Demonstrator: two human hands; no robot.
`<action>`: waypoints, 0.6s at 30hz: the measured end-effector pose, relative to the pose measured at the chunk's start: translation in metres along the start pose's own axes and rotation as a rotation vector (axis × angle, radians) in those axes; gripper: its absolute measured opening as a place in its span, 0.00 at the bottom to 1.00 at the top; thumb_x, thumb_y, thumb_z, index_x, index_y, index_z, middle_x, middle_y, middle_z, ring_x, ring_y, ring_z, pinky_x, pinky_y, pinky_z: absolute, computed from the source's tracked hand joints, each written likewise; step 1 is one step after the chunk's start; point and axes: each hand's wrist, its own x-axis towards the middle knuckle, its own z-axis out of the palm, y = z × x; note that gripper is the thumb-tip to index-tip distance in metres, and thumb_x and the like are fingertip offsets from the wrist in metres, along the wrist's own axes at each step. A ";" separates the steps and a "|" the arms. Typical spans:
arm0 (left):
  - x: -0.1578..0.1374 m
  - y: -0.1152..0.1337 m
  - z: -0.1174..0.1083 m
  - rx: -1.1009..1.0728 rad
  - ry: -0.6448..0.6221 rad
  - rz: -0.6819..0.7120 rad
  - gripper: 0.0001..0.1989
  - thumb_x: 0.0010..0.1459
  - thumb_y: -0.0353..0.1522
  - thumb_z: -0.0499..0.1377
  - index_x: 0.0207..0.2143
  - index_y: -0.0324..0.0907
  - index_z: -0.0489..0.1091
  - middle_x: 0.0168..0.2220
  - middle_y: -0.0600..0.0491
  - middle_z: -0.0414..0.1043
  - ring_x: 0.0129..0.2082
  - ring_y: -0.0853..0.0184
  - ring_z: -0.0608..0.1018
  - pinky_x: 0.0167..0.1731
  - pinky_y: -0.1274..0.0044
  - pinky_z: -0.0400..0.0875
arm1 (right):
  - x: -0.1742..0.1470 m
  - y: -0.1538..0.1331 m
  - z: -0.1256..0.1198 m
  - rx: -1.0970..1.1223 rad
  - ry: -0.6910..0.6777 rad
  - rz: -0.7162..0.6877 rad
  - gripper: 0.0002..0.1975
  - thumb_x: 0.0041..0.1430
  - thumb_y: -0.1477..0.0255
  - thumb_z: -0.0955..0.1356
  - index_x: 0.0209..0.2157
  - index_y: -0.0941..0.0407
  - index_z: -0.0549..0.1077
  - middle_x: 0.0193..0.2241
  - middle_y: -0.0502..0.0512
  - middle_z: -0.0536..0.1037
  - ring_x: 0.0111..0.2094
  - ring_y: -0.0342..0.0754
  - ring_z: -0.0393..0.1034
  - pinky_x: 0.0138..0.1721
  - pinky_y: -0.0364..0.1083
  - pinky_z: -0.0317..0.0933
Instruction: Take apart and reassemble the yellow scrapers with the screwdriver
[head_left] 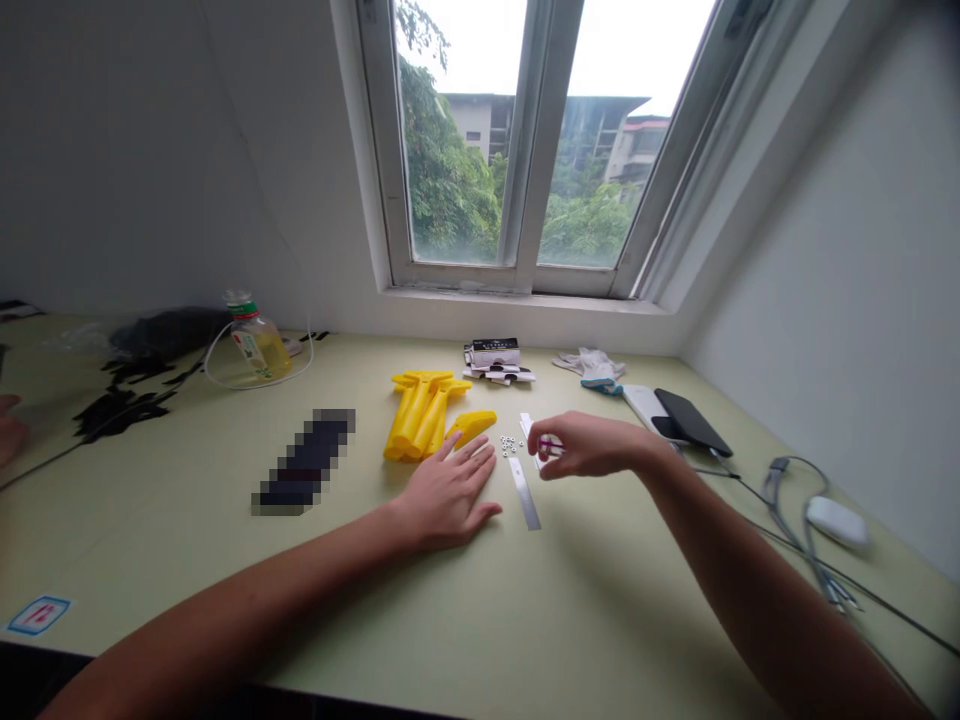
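My left hand (pixel 448 497) lies flat on the table with its fingers spread, holding nothing. Its fingertips are beside a yellow curved plastic piece (pixel 474 427). My right hand (pixel 581 445) is curled over the table, its thumb and fingers bent together around a thin purplish thing (pixel 551 445) too small to name. Between the hands is a flat silvery metal strip (pixel 525 497). Just beyond its far end lies a cluster of small white nut-like pieces (pixel 508 446). Another pale strip (pixel 525 422) is partly hidden behind my right hand.
Yellow plastic handle-shaped parts (pixel 424 415) are stacked beyond my left hand. Farther back are small boxes (pixel 495 355) and white gloves (pixel 596 368). Phone-like devices (pixel 690 420) and cables (pixel 787 510) lie right. A bottle (pixel 259 340) and a blurred-out dark object (pixel 306 465) are left.
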 end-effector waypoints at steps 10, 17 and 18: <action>0.021 0.006 0.005 -0.013 -0.012 -0.037 0.36 0.66 0.50 0.38 0.66 0.35 0.53 0.66 0.42 0.55 0.68 0.59 0.53 0.66 0.63 0.37 | 0.002 -0.002 0.059 -0.025 0.065 -0.097 0.25 0.42 0.64 0.76 0.42 0.54 0.69 0.44 0.56 0.71 0.41 0.52 0.67 0.43 0.49 0.63; 0.021 0.005 0.006 0.002 -0.003 -0.046 0.37 0.66 0.51 0.37 0.66 0.35 0.53 0.67 0.42 0.51 0.69 0.59 0.49 0.66 0.63 0.37 | 0.004 0.003 0.058 0.013 0.015 -0.090 0.27 0.40 0.63 0.76 0.42 0.53 0.66 0.45 0.55 0.69 0.40 0.52 0.66 0.41 0.49 0.63; 0.021 0.004 0.006 -0.002 -0.007 -0.043 0.37 0.66 0.51 0.37 0.66 0.35 0.52 0.67 0.42 0.51 0.69 0.59 0.49 0.66 0.63 0.37 | 0.006 0.004 0.057 0.010 0.007 -0.088 0.27 0.40 0.63 0.76 0.42 0.53 0.66 0.45 0.55 0.69 0.40 0.52 0.66 0.41 0.49 0.63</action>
